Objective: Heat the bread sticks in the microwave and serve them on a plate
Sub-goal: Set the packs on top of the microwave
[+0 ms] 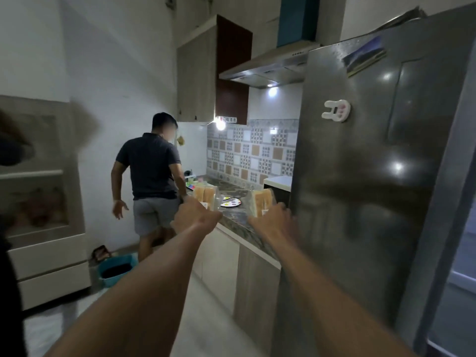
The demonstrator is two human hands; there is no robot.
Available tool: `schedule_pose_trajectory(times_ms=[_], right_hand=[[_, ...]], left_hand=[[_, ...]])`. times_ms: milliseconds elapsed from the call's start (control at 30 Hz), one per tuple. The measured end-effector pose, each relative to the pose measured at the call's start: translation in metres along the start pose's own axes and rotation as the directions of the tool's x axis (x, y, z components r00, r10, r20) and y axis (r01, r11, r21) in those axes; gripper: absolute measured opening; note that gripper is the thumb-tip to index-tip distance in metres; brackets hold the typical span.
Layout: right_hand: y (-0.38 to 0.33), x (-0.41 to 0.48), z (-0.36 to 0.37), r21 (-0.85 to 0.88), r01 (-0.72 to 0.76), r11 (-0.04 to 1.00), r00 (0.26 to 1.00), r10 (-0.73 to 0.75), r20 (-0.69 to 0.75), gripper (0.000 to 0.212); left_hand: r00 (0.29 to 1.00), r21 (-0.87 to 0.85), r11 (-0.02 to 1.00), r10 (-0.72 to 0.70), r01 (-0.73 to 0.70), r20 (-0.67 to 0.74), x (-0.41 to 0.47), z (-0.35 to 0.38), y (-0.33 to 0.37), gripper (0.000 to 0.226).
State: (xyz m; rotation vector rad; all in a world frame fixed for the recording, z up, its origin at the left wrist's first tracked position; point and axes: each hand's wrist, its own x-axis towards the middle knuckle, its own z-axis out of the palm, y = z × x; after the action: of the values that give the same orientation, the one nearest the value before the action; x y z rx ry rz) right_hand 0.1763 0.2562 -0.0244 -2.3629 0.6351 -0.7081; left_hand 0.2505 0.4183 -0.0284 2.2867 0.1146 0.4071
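Both my arms reach forward over the kitchen floor. My left hand (194,215) grips a clear packet of pale bread sticks (204,195) held upright. My right hand (274,221) grips a second packet of bread sticks (262,200), tilted to the left. Beyond the packets, a white plate (231,202) with coloured spots lies on the dark marble counter (237,220). No microwave can be made out in this view.
A tall steel fridge (360,176) stands close on my right. A person in a dark shirt (152,171) stands at the counter ahead, facing away. A teal bucket (116,270) sits on the floor by the wall. A white cabinet (46,253) is at left.
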Motion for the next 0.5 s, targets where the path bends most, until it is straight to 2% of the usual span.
schedule_pose_trajectory(times_ms=[100,267,500], right_hand=[[-0.016,0.034,0.038,-0.040,0.005,0.999,1.000,-0.005,0.005,0.093],[-0.040,0.097,0.103,-0.026,0.003,1.000,0.998,-0.001,0.056,0.094],[-0.065,0.202,0.196,0.004,0.001,1.000,0.998,-0.001,0.067,0.097]], left_hand=[[1.000,0.020,1.000,-0.012,0.012,0.006,0.048,0.013,-0.013,0.093],[0.998,0.043,0.997,-0.066,0.067,-0.018,0.128,0.041,-0.031,0.081],[0.998,0.069,0.996,-0.058,0.059,-0.009,0.254,0.095,-0.042,0.086]])
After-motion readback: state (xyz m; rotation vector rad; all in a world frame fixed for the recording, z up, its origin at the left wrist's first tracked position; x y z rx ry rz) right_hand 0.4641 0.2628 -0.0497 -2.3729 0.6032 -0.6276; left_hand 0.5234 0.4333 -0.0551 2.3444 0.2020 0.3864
